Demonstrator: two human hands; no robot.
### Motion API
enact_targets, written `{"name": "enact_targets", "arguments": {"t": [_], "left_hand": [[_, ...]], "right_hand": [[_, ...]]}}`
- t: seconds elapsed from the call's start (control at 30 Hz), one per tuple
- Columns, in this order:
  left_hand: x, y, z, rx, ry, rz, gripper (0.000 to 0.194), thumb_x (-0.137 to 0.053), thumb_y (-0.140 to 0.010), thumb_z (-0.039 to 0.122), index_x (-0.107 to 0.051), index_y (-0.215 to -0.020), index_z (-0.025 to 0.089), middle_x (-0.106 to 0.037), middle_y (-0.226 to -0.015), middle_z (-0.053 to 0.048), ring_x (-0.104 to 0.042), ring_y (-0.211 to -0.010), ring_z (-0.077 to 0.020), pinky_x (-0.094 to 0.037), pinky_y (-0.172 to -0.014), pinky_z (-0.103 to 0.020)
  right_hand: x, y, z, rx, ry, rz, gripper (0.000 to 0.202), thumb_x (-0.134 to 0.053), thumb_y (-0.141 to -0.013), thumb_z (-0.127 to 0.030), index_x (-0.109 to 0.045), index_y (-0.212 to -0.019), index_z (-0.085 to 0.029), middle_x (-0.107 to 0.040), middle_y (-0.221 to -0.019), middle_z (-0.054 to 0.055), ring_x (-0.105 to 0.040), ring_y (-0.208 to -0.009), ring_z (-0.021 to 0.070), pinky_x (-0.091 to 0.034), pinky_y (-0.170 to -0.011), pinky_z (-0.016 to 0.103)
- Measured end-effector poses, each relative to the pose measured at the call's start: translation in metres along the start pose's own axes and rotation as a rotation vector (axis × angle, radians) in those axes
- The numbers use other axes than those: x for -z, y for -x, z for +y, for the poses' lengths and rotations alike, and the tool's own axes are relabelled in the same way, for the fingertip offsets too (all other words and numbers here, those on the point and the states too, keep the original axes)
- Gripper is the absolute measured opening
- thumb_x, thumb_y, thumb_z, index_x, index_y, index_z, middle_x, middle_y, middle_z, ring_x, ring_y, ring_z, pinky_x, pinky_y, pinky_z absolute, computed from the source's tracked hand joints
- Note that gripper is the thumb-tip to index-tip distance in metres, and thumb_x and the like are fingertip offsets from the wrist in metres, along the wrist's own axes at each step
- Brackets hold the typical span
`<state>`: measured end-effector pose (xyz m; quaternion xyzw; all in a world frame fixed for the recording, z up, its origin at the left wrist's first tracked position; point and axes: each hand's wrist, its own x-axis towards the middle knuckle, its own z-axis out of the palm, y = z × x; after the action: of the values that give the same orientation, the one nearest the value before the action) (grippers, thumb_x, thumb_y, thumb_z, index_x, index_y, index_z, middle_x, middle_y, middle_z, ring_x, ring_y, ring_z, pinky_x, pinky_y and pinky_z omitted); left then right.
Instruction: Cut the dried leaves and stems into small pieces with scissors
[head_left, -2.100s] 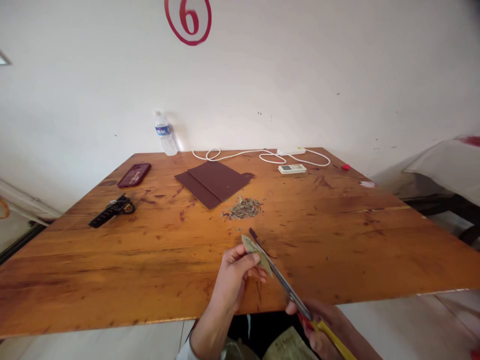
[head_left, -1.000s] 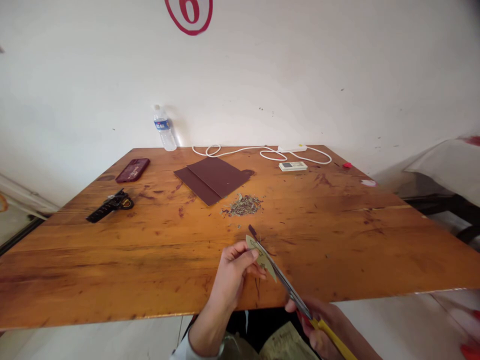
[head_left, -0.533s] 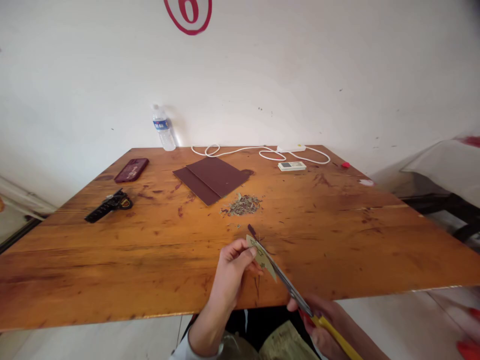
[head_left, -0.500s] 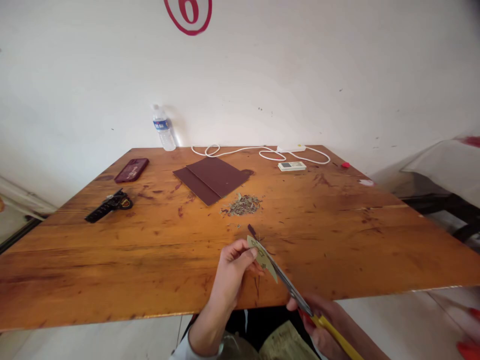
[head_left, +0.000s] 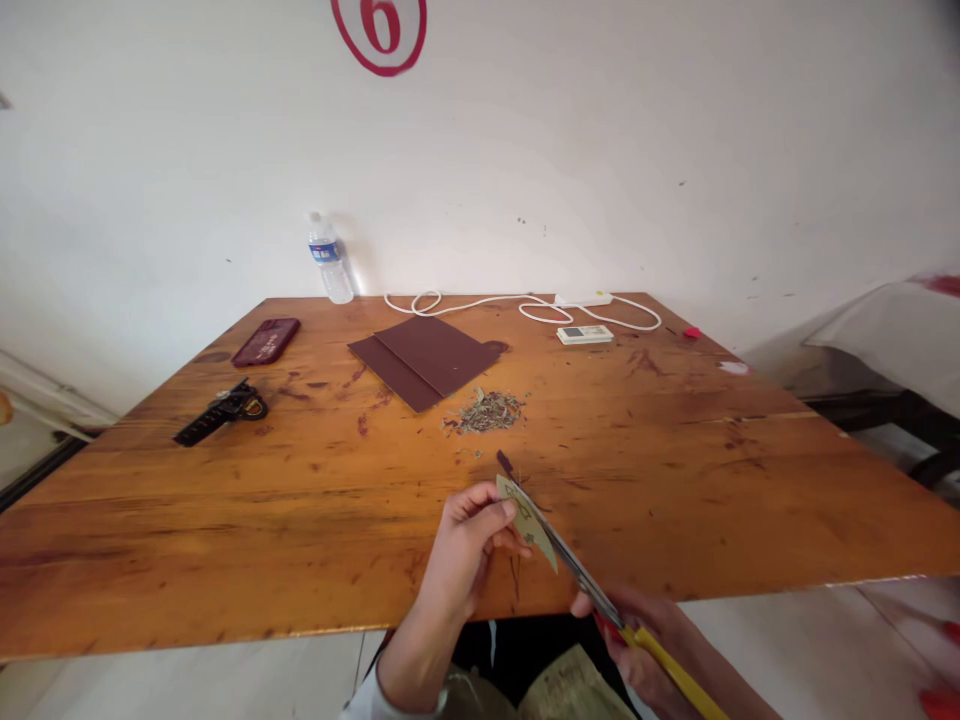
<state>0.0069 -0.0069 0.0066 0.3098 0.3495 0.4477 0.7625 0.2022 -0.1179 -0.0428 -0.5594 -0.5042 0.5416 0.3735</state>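
Observation:
Near the front edge of the table, my left hand (head_left: 472, 540) pinches a small greenish-tan piece of paper (head_left: 529, 528) with dark drawn marks and one curved edge. My right hand (head_left: 637, 640) grips scissors (head_left: 581, 570) by their yellow handle. The long metal blades run along the paper's right edge, close against it; whether they are cutting into it I cannot tell. A narrow dark strip (head_left: 504, 462) shows just beyond the blade tips. Past it lies a loose pile of small shreds (head_left: 487, 411).
Dark maroon sheets (head_left: 427, 358) lie beyond the shreds. A phone (head_left: 266, 342) and a black strap-like object (head_left: 221, 413) are on the left. Against the wall stand a water bottle (head_left: 330, 260) and a white power strip (head_left: 583, 299) with its cord. A white remote (head_left: 585, 335) lies before it.
The view has tilted very slightly, so everything sits a little lower. Both hands, the paper and the scissors hold nearly the same position.

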Motion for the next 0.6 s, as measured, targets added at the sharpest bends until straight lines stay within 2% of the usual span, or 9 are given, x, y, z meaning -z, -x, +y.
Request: {"name": "enact_targets", "arguments": {"t": [0.2, 0.4, 0.6], "left_hand": [[-0.002, -0.001, 0.002, 0.002, 0.041, 0.021, 0.022, -0.081, -0.058, 0.026, -0.065, -0.060, 0.012, -0.060, -0.052, 0.000, -0.057, -0.043, -0.0104, -0.054, -0.046, -0.025], [-0.002, 0.000, 0.003, 0.035, 0.046, 0.002, 0.023, -0.082, -0.058, 0.027, -0.065, -0.061, 0.012, -0.060, -0.051, 0.000, -0.056, -0.040, -0.0101, -0.053, -0.045, -0.024], [-0.003, 0.001, 0.003, 0.015, 0.034, -0.008, 0.025, -0.084, -0.057, 0.029, -0.065, -0.060, 0.013, -0.061, -0.051, 0.000, -0.057, -0.042, -0.0100, -0.054, -0.046, -0.023]], "right_hand": [[0.004, 0.001, -0.009, 0.004, 0.097, -0.022, 0.070, -0.059, -0.065, -0.085, -0.070, -0.094, -0.022, -0.032, -0.062, -0.005, -0.025, -0.056, 0.0133, -0.022, -0.049, 0.026], [0.010, -0.002, -0.008, 0.145, 0.258, 0.007, 0.068, -0.055, -0.068, -0.085, -0.072, -0.089, -0.022, -0.033, -0.058, -0.005, -0.026, -0.052, 0.0130, -0.027, -0.049, 0.027], [0.007, -0.004, 0.001, 0.068, 0.188, 0.055, 0.064, -0.064, -0.065, -0.080, -0.075, -0.093, -0.023, -0.041, -0.056, -0.003, -0.035, -0.050, 0.0135, -0.032, -0.045, 0.024]]}}
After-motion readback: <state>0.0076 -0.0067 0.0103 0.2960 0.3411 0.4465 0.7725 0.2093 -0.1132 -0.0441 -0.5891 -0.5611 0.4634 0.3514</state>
